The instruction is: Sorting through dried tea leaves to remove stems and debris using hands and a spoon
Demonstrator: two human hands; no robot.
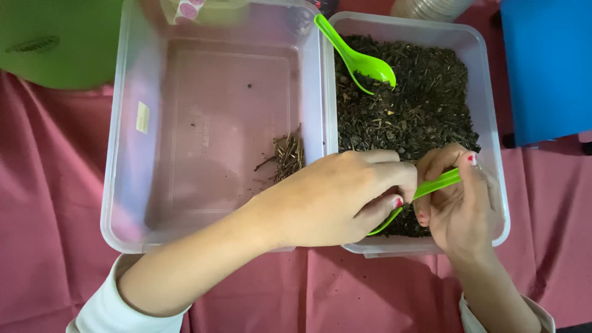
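My right hand [459, 203] grips the handle of a green plastic spoon [435, 185] over the near end of the right clear tub [493, 123], which is full of dark soil and plant bits [413, 105]. My left hand [336, 197] reaches across from the left, its fingertips pinched at the spoon's bowl, which is mostly hidden beneath it. A second green spoon [361, 58] lies in the soil at the far end, its handle resting on the tub rim. The left clear tub [123, 154] holds only a small heap of twigs [287, 154] by its right wall.
Both tubs stand side by side on a pink cloth [49, 216]. A green lid [55, 40] lies at the far left. A blue flat object [549, 68] sits at the far right. A clear container [425, 7] stands behind the right tub.
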